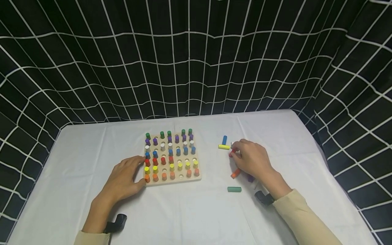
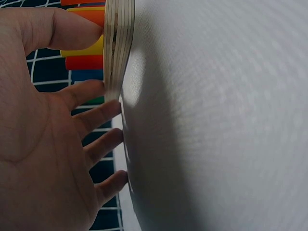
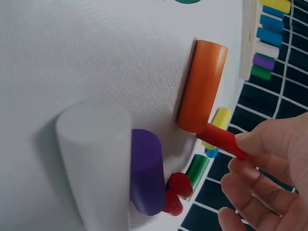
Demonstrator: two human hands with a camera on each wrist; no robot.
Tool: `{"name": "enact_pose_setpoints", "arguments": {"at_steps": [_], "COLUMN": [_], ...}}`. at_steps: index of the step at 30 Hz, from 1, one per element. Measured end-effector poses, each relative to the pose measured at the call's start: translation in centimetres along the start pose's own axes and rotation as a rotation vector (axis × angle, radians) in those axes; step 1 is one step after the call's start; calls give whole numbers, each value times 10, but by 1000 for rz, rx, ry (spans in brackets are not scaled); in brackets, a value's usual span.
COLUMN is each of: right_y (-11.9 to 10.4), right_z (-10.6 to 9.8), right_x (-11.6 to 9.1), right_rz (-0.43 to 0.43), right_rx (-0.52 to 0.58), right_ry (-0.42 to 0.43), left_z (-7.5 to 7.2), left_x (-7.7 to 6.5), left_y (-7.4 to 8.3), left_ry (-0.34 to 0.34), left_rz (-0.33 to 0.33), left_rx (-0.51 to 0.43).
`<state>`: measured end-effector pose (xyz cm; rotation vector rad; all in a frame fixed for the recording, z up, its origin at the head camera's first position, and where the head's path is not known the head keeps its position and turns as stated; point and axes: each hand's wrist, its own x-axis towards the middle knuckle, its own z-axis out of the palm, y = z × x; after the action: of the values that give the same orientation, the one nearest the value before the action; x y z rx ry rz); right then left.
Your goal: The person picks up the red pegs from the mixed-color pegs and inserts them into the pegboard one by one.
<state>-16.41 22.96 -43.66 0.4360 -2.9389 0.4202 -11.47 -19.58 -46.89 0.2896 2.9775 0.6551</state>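
A wooden pegboard (image 1: pixel 173 182) holds rows of coloured pegs, with some holes bare. My left hand (image 1: pixel 122 178) rests at its left side; in the left wrist view the thumb (image 2: pixel 79 30) touches the board's edge and the other fingers extend loosely. To the right of the board, my right hand (image 1: pixel 252 158) pinches a red peg (image 3: pixel 221 139) between thumb and fingers, just over the cloth. Near that hand lie an orange peg (image 1: pixel 235 173), a yellow peg (image 1: pixel 224 147) and a blue peg (image 1: pixel 225 140).
A green peg (image 1: pixel 234 189) lies nearer the front. Beside the right wrist are a purple peg (image 3: pixel 147 172) and a white peg (image 3: pixel 98 163), with red pegs (image 3: pixel 180 185) and another green peg (image 3: pixel 197 169) beyond. White cloth (image 1: pixel 199 217) covers the table; a dark gridded curtain (image 1: pixel 196 75) hangs behind.
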Motion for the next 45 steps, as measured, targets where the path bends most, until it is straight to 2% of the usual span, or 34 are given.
{"name": "enact_pose_setpoints", "arguments": {"at_steps": [7, 23, 38, 45], "right_y": [-3, -22, -56, -68], "right_z": [1, 11, 21, 21], "right_x": [2, 9, 18, 24], "right_rz": [-33, -176, -245, -244], "right_rx": [20, 51, 83, 88], "right_ry": [19, 105, 59, 48], "left_z": [1, 2, 0, -1], "left_x": [0, 0, 0, 0], "left_y": [-3, -3, -3, -2], "left_ry": [-3, 6, 3, 10], "left_rz": [-4, 16, 15, 21], "left_rx": [1, -3, 1, -1]}}
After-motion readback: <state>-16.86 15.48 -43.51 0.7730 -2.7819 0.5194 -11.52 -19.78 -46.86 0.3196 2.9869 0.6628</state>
